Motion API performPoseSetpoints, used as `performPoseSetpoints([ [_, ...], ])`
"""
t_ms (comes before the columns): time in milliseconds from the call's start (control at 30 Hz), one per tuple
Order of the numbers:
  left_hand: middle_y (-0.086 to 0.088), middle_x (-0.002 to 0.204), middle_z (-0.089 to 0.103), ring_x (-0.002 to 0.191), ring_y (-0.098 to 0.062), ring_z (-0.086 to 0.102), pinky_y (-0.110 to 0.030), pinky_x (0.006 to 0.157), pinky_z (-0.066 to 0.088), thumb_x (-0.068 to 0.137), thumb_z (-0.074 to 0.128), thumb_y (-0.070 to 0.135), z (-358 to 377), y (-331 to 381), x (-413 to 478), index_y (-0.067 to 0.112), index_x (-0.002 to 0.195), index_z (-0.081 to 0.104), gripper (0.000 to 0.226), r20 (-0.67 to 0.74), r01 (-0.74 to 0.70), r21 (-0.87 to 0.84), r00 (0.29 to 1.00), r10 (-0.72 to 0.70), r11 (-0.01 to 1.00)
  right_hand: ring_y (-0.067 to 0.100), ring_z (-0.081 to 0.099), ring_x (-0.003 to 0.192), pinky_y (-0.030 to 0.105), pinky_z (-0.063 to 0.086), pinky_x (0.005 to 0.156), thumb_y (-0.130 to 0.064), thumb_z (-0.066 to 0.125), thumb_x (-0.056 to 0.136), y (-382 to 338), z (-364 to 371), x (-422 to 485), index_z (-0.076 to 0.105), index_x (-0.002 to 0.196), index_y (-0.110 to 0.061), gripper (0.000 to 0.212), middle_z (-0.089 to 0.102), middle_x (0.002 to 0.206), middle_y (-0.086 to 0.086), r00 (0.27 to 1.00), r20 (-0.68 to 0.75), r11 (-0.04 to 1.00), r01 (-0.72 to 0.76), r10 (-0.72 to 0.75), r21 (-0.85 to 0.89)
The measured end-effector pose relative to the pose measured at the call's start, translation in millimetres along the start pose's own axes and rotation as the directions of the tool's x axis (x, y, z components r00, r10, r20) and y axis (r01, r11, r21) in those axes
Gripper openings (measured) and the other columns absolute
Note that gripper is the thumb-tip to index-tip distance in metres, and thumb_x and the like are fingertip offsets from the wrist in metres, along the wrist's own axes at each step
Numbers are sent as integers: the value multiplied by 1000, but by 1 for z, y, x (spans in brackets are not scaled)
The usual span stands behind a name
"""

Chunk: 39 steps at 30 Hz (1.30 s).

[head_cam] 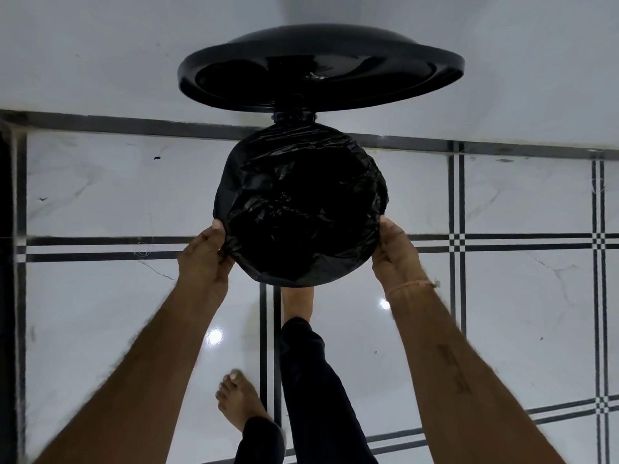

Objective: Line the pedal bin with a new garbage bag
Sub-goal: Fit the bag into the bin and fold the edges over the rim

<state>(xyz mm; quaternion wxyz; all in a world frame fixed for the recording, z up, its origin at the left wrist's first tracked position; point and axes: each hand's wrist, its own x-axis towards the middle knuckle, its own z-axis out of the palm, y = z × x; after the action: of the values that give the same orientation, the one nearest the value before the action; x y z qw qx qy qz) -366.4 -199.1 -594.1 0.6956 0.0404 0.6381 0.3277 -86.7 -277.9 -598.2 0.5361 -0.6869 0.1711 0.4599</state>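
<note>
I look straight down on a round pedal bin whose black lid (pixel 321 67) stands raised at the far side against the wall. A black garbage bag (pixel 301 202) lies inside the bin, and its edge is folded over the rim all the way round, hiding the bin's body. My left hand (pixel 204 259) pinches the bag's edge at the rim's near left. My right hand (pixel 395 252) grips the bag's edge at the near right. My right foot (pixel 298 303) reaches under the bin's front, where the pedal is hidden.
The floor is glossy white tile (pixel 502 329) with black double lines. A white wall (pixel 100 45) rises right behind the bin. My bare left foot (pixel 239 400) stands on the floor nearer to me. A dark edge (pixel 6 296) runs down the far left.
</note>
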Motion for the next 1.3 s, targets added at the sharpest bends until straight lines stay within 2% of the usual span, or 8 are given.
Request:
performPoseSetpoints([
  [100, -3, 115, 73, 101, -17, 71, -30, 77, 60, 96, 64, 35, 1, 3, 3, 13, 125, 65, 36, 8, 117, -18, 993, -117, 993, 18, 68, 80, 25, 61, 73, -9, 69, 97, -9, 1, -3, 73, 103, -4, 9, 73, 94, 7, 999, -41, 994, 12, -16, -108],
  [200, -3, 110, 75, 92, -15, 75, -31, 76, 61, 94, 67, 34, 2, 5, 3, 12, 119, 68, 34, -11, 142, -27, 990, -142, 990, 15, 64, 72, 24, 59, 62, -4, 61, 101, -15, 3, -5, 71, 97, -5, 11, 70, 77, 1, 999, -13, 984, 37, -40, -173],
  [400, 0, 90, 73, 80, -11, 70, -27, 71, 58, 95, 68, 26, 9, 8, -3, 16, 87, 66, 13, -135, 23, 97, 991, -10, 995, 22, 69, 100, 36, 58, 98, -25, 68, 99, -17, 7, -22, 72, 108, -4, 24, 74, 104, 5, 998, 66, 977, 1, 13, -215],
  [600, -8, 112, 74, 101, -20, 72, -33, 76, 64, 100, 58, 30, 9, 15, -1, 9, 120, 67, 30, -9, 200, -7, 980, -200, 980, 19, 69, 102, 39, 53, 73, -37, 66, 99, -37, 15, -12, 65, 119, -10, 33, 74, 114, 3, 953, 32, 915, -281, 303, -289],
  [833, -2, 108, 72, 101, -17, 68, -34, 77, 58, 105, 49, 39, 28, 11, -12, 17, 105, 66, 27, -232, 64, 184, 972, -20, 981, 27, 73, 101, 41, 60, 71, -30, 59, 104, -40, 18, -7, 61, 129, -1, 38, 75, 116, 12, 960, 73, 934, -241, 269, -265],
  [1000, -11, 125, 70, 113, -28, 68, -42, 85, 59, 102, 54, 37, 16, 13, -6, 10, 131, 62, 40, -61, 210, -1, 976, -209, 978, 23, 79, 95, 38, 66, 73, -29, 58, 104, -36, 13, -10, 68, 120, -3, 32, 80, 108, 10, 952, 149, 957, -246, 269, -152],
  [1133, -3, 103, 75, 91, -16, 73, -28, 62, 61, 95, 67, 36, 12, 7, -6, 13, 108, 69, 27, -152, 115, 30, 982, -109, 993, 21, 79, 92, 38, 63, 88, -33, 63, 101, -22, 13, -20, 73, 109, -6, 29, 81, 106, 8, 976, 114, 982, -177, 184, -71],
  [1300, -9, 77, 55, 77, -21, 56, -33, 77, 56, 98, 62, 40, 22, 5, -6, 10, 71, 56, 41, -289, -133, 240, 936, 202, 961, 29, 71, 113, 42, 58, 100, -30, 70, 98, -17, 24, -20, 73, 108, -4, 28, 74, 124, 15, 1000, -28, 987, -16, 11, -160],
])
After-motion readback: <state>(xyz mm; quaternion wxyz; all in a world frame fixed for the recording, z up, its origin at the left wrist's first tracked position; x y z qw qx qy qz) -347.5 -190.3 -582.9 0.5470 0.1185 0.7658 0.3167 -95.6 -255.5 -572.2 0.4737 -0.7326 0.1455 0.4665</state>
